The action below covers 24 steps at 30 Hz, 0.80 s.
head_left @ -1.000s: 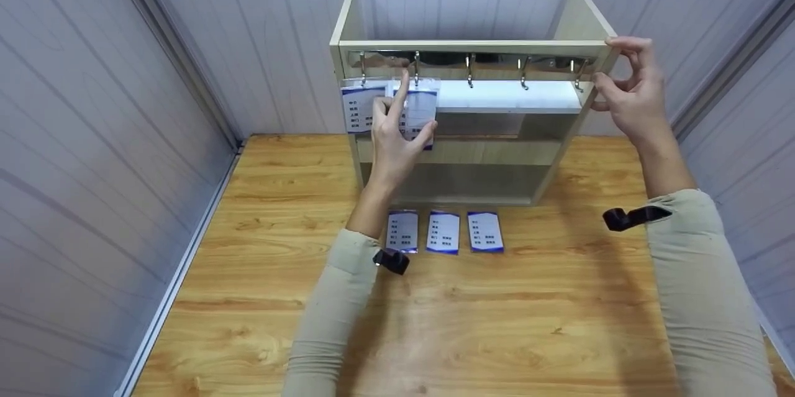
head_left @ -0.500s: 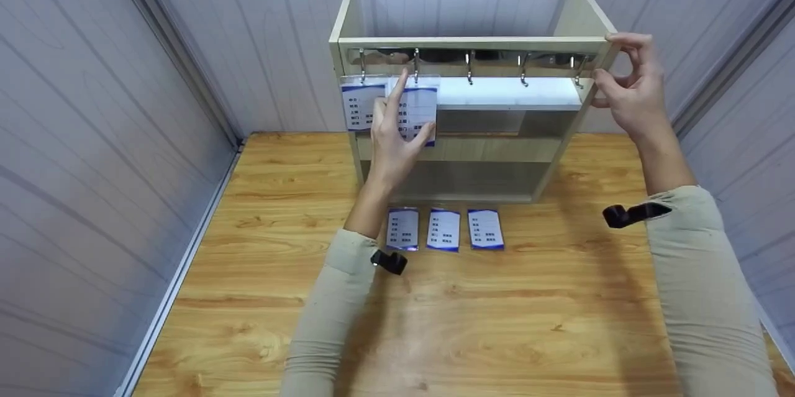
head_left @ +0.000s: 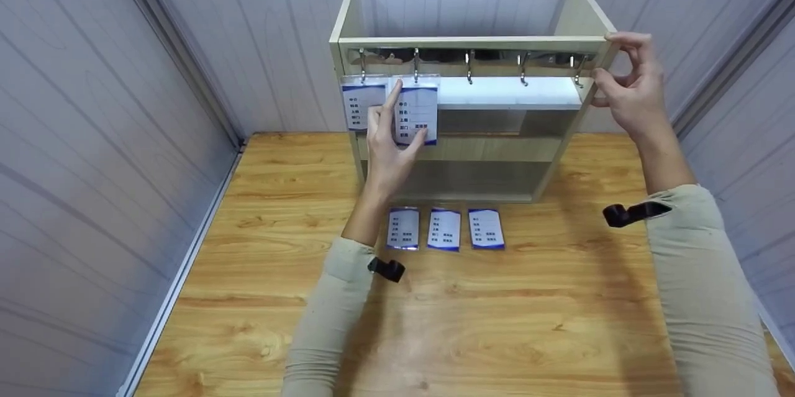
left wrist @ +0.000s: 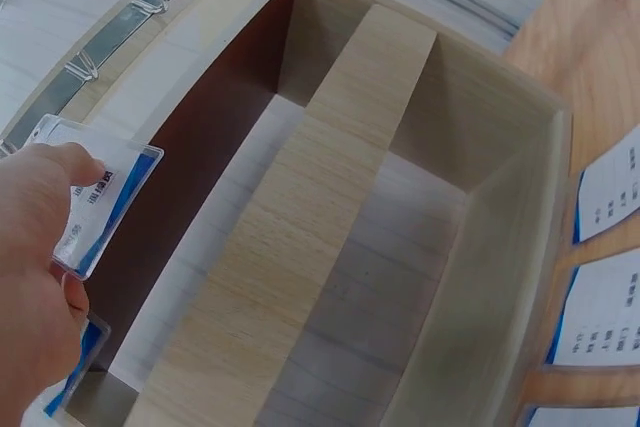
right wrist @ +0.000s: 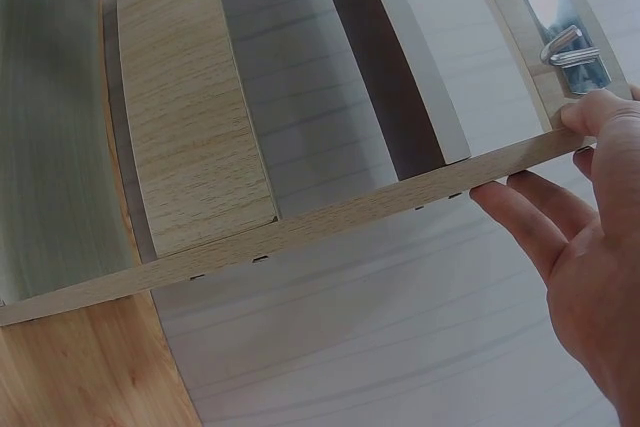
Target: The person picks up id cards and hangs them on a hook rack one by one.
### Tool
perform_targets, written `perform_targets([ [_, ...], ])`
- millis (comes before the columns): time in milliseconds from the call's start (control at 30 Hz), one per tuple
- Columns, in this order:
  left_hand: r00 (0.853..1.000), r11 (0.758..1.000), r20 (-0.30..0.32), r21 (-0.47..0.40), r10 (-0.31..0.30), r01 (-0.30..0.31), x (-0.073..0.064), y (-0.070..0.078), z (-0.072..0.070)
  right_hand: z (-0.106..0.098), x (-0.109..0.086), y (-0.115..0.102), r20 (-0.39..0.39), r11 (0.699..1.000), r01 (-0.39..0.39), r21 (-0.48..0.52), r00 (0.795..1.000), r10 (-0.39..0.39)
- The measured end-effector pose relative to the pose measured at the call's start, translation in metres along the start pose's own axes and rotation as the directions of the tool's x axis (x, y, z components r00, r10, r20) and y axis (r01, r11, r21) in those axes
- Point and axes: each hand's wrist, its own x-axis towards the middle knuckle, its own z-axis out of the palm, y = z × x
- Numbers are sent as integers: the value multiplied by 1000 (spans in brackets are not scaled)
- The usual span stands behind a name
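A wooden shelf unit (head_left: 490,150) carries a metal hook rail (head_left: 444,58) along its upper front. On its second hook from the left hangs a clear-sleeved name badge (head_left: 419,99), and another badge (head_left: 360,102) hangs on the first. My left hand (head_left: 388,151) is at the second badge, index finger straight along its left side and thumb spread over its lower front. In the left wrist view, the thumb overlaps the badge's printed face. My right hand (head_left: 640,92) grips the upper right side panel (right wrist: 350,209) between thumb and fingers.
Three more badges (head_left: 444,229) lie in a row on the wood-grain surface (head_left: 497,316) before the shelf. The remaining hooks (head_left: 470,68) to the right hold nothing. Pale panelled walls (head_left: 81,136) stand left, right and behind.
My left index finger has lowered from the hook to the badge's upper edge, and the hand has shifted slightly left, showing more of the badge. My right hand keeps its grip on the panel.
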Motion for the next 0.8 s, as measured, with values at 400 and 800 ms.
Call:
perform_targets([
  [400, 1000, 1000, 3, -1, 13, -13, -17, -14, -5, 0, 0, 2, 7, 1000, 15, 10, 1000, -15],
  [800, 996, 999, 78, -6, 42, -42, -35, -32, -15, -2, -1, 2, -6, 1000, 12, 12, 1000, -12],
])
